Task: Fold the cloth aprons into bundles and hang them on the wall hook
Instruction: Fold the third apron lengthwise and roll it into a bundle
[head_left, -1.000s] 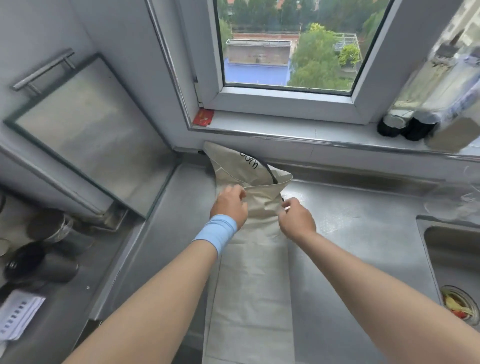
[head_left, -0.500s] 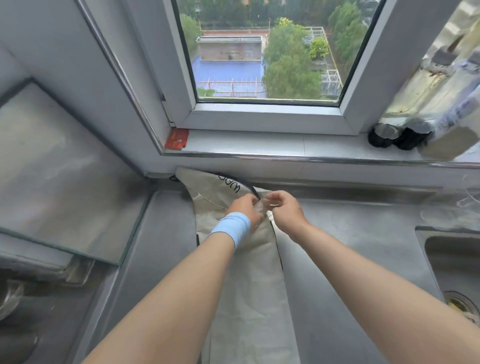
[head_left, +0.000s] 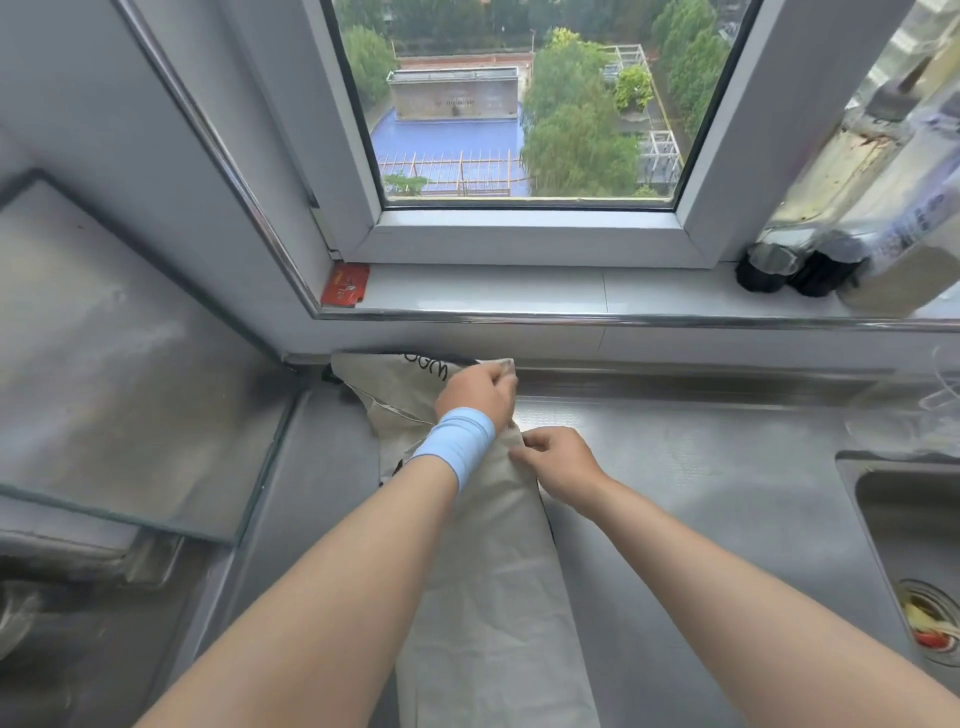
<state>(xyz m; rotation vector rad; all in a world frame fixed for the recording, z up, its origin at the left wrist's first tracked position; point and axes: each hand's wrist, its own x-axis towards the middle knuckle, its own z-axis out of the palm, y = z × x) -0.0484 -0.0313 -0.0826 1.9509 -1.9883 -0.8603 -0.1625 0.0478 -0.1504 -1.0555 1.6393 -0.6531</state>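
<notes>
In the last 0.5 s the left hand (head_left: 478, 389) went up, pinching a top corner of the apron (head_left: 493, 597) just below the window sill (head_left: 519, 291). The right hand (head_left: 558, 462) slid farther from the sill and seems to pinch the side edge. The apron lies as a narrow strip running away from the sill, so the lengthwise fold is approx. done, bundling not yet.

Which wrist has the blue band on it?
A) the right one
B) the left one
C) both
B: the blue wristband wraps the wrist just behind the left hand, which grips the far end of the beige apron. The right hand, pinching the apron's edge, has a bare wrist.
</notes>
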